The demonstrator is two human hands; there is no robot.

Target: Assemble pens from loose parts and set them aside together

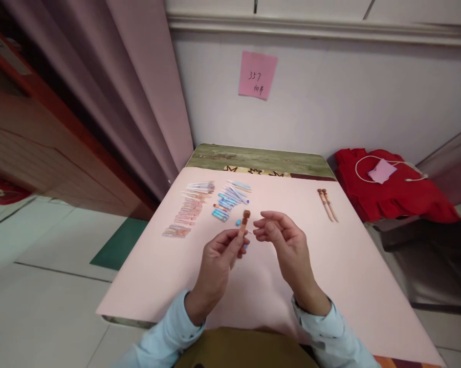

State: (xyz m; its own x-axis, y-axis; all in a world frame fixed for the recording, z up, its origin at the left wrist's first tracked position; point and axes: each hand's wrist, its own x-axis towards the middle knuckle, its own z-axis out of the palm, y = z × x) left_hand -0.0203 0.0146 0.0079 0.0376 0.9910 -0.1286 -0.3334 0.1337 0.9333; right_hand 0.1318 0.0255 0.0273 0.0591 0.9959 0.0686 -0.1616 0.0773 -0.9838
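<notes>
My left hand [220, 255] is closed on a tan pen [244, 224] with a dark brown topper, held tilted upward above the table. A blue bit shows under its fingers, too small to name. Just to the right is my right hand [286, 243], its fingers loosely curved and apart, with no thing visible in them. A small blue piece [238, 222] lies on the table beyond my left hand. Two tan pens [327, 205] with brown toppers lie side by side at the right.
The table has a pale pink cover [349, 286]. To the left lie rows of pinkish pens [190, 210] and a group of blue pens [230, 199]. A pink note [257, 75] is stuck to the wall. Red cloth [418, 197] with a white cord lies beyond the right edge.
</notes>
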